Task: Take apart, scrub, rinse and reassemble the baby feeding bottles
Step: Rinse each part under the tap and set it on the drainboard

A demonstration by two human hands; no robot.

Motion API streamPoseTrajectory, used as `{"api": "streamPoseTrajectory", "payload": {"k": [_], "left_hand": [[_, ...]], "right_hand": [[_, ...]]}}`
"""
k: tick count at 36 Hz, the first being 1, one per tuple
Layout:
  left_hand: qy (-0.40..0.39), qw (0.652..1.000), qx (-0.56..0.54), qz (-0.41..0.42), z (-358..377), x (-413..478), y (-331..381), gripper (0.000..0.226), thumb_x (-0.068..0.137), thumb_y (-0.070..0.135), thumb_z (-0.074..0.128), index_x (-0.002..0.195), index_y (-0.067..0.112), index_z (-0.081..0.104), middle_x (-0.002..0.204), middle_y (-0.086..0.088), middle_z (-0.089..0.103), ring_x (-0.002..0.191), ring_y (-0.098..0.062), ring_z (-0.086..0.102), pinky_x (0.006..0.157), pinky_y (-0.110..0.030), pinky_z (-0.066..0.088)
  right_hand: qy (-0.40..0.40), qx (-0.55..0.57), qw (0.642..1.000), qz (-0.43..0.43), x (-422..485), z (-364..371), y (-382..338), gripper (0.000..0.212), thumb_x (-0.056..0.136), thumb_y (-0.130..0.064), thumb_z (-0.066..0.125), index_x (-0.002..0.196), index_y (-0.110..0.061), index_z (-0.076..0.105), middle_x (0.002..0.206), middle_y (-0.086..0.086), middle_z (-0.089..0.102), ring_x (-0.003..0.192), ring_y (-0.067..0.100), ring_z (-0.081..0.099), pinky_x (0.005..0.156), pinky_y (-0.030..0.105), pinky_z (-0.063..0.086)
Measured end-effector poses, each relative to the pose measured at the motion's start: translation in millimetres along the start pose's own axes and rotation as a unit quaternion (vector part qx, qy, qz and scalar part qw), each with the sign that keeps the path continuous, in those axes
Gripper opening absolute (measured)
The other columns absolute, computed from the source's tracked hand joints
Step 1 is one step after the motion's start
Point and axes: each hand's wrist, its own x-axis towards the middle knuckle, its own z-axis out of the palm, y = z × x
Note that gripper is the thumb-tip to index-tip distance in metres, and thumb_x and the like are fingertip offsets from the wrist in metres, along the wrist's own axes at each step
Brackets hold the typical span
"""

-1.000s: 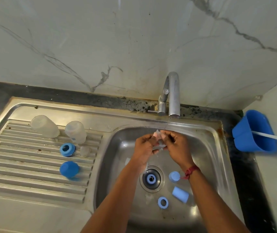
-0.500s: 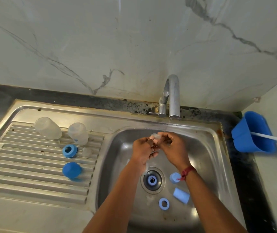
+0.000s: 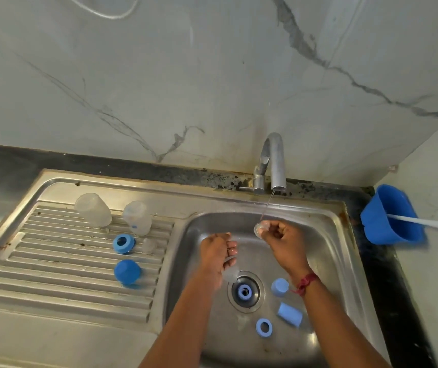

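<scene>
Centre right of the frame, we are rinsing a clear teat (image 3: 259,229) under the tap (image 3: 275,160), fingers of our right hand (image 3: 283,241) pinching it, our left hand (image 3: 216,257) curled, its hold impossible to tell; the wet teat is risking a slip toward the drain (image 3: 244,291).

Two forearms (image 3: 186,314) are in view, bare right up to the bottom edge. The right hand (image 3: 284,243) has one thing worn at its wrist: a red thread band (image 3: 305,284), knotted, with short loose ends trailing off it. The left hand (image 3: 216,257) and its wrist are bare.
</scene>
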Motion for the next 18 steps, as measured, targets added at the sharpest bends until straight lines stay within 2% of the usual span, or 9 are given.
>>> {"api": "streamPoseTrajectory", "payload": {"k": [2,5,7,8,11,12,15,18], "left_hand": [[-0.005,1.0,0.005,0.003,-6,-8,-2,0.015,0.098,0.015,0.055,0.105,0.009,0.066,0.076,-0.004,0.066,0.068,-0.016,0.059,0.064,-0.029,0.05],[-0.01,1.0,0.015,0.01,-17,-18,-2,0.017,0.097,0.014,0.056,0.108,0.008,0.067,0.074,-0.003,0.065,0.069,-0.017,0.058,0.065,-0.03,0.048],[-0.013,0.999,0.027,0.02,-25,-26,-4,0.017,0.096,0.014,0.056,0.107,0.008,0.067,0.078,-0.005,0.066,0.072,-0.019,0.059,0.064,-0.03,0.047],[-0.014,0.999,0.033,0.027,-30,-31,-4,0.017,0.096,0.014,0.056,0.108,0.007,0.067,0.08,-0.006,0.067,0.073,-0.019,0.059,0.062,-0.029,0.046],[-0.022,0.997,0.053,0.043,-42,-46,-5,0.012,0.097,0.014,0.056,0.101,0.01,0.067,0.084,-0.007,0.067,0.076,-0.019,0.06,0.061,-0.028,0.045],[-0.025,0.997,0.057,0.048,-46,-52,-6,0.01,0.097,0.014,0.056,0.097,0.012,0.066,0.085,-0.008,0.066,0.077,-0.02,0.059,0.06,-0.027,0.045],[-0.018,0.995,0.077,0.064,-56,-64,-9,0.01,0.096,0.019,0.059,0.093,0.013,0.066,0.085,-0.007,0.069,0.075,-0.019,0.062,0.06,-0.027,0.046],[-0.018,0.994,0.086,0.072,-63,-75,-10,0.01,0.095,0.023,0.06,0.091,0.017,0.067,0.084,-0.006,0.071,0.072,-0.016,0.064,0.057,-0.025,0.045]], "right_hand": [[0.007,0.018,0.999,0.033,-10,1,1,0.012,0.082,-0.013,0.078,0.089,-0.02,0.072,0.086,-0.005,0.073,0.079,0.006,0.067,0.07,0.01,0.05],[0.003,0.092,0.993,0.072,-26,-1,-2,0.011,0.083,-0.012,0.078,0.091,-0.013,0.071,0.088,0.006,0.074,0.08,0.016,0.07,0.076,0.026,0.059],[-0.015,0.156,0.982,0.102,-36,-2,-4,0.009,0.086,-0.007,0.072,0.094,-0.006,0.069,0.086,0.012,0.073,0.077,0.02,0.07,0.072,0.029,0.061],[-0.021,0.146,0.983,0.108,-40,-2,-3,0.008,0.086,-0.007,0.072,0.093,-0.005,0.069,0.084,0.013,0.072,0.075,0.02,0.069,0.069,0.028,0.06],[-0.017,-0.031,0.995,0.091,-49,0,9,0.009,0.079,-0.012,0.08,0.081,-0.012,0.071,0.076,0.006,0.073,0.069,0.018,0.068,0.067,0.03,0.058],[-0.018,-0.053,0.994,0.092,-52,1,11,0.01,0.078,-0.014,0.082,0.079,-0.014,0.072,0.075,0.005,0.074,0.067,0.017,0.068,0.067,0.031,0.059],[-0.039,-0.017,0.995,0.087,-64,6,7,0.013,0.079,-0.015,0.081,0.088,-0.008,0.074,0.075,0.008,0.074,0.062,0.013,0.067,0.058,0.024,0.054],[-0.027,-0.056,0.997,0.052,-73,13,5,0.01,0.077,-0.016,0.083,0.082,-0.012,0.075,0.075,0.0,0.074,0.069,0.014,0.069,0.062,0.015,0.052]]}}
